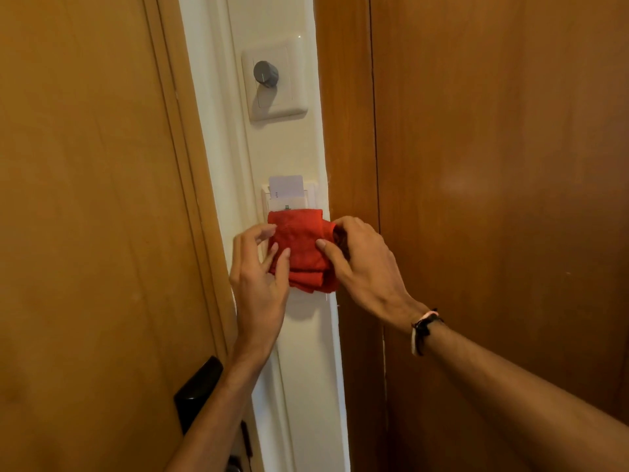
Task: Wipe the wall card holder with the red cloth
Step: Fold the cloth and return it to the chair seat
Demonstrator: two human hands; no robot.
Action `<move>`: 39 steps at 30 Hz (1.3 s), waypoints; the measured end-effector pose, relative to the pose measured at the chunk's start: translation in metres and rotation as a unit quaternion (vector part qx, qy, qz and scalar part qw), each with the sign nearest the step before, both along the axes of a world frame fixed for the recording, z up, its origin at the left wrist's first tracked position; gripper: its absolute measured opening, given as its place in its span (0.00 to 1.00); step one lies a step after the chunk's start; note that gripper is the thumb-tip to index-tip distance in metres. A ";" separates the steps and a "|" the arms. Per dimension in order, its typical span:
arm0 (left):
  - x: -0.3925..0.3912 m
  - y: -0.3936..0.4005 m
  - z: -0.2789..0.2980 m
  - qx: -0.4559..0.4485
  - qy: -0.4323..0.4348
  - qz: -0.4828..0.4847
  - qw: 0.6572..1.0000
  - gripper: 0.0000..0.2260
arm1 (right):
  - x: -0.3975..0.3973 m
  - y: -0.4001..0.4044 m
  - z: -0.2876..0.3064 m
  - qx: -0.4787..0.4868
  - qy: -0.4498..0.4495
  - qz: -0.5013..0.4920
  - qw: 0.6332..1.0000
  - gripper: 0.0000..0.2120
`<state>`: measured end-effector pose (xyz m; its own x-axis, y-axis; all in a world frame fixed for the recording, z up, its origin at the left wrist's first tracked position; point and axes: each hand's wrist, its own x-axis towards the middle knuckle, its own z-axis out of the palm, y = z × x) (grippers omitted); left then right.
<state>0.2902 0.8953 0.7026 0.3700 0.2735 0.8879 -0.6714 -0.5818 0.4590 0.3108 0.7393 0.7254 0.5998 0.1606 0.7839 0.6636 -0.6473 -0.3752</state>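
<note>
A folded red cloth (301,245) lies pressed against the white wall strip, covering the lower part of the white card holder (308,195). A pale key card (286,186) stands in the holder's top slot. My right hand (362,264) grips the cloth's right side, thumb on its front. My left hand (260,277) touches the cloth's left edge with its fingertips, fingers spread.
Above the holder a white wall plate carries a grey round knob (265,73). A wooden door (85,199) with a black handle (199,391) is on the left. A wooden panel (493,165) stands on the right.
</note>
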 end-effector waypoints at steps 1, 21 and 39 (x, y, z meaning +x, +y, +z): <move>-0.001 -0.001 0.001 -0.018 0.005 -0.002 1.000 0.20 | -0.003 -0.004 -0.001 0.026 0.004 0.015 1.000 0.15; -0.040 -0.304 -0.033 0.027 0.141 -0.291 0.946 0.15 | -0.097 -0.333 -0.044 0.146 -0.008 -0.059 0.988 0.11; -0.123 -0.706 -0.158 0.022 0.315 -0.445 0.838 0.13 | -0.219 -0.728 -0.164 0.256 0.160 -0.156 0.941 0.10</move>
<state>0.1674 0.1891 0.5445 0.8092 -0.3883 0.4410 -0.4806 -0.0057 0.8769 0.0913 0.0109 0.5614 0.7734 -0.4111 0.4825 0.2717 -0.4727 -0.8383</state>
